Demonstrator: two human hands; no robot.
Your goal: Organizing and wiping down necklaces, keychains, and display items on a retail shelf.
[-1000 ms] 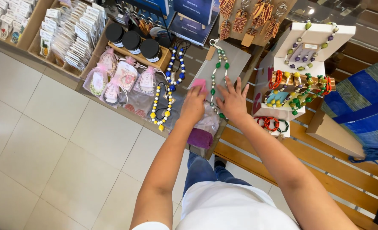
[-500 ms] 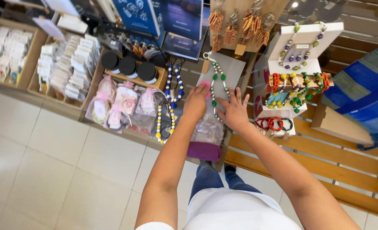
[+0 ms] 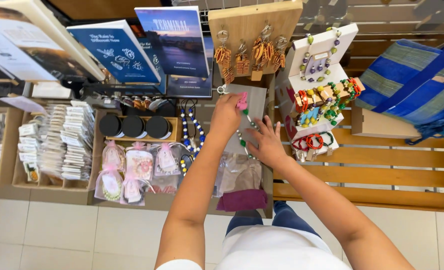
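Where both hands meet, green-and-white bead necklace (image 3: 244, 131) on grey card (image 3: 254, 100).

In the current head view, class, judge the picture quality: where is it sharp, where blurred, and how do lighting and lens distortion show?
Head view: even, soft indoor light with no hard shadows; the left hand and right hand on the green-beaded necklace are fairly sharp; the upper edge above the wooden earring board smears; the wide lens bows the books and bench slats outward.
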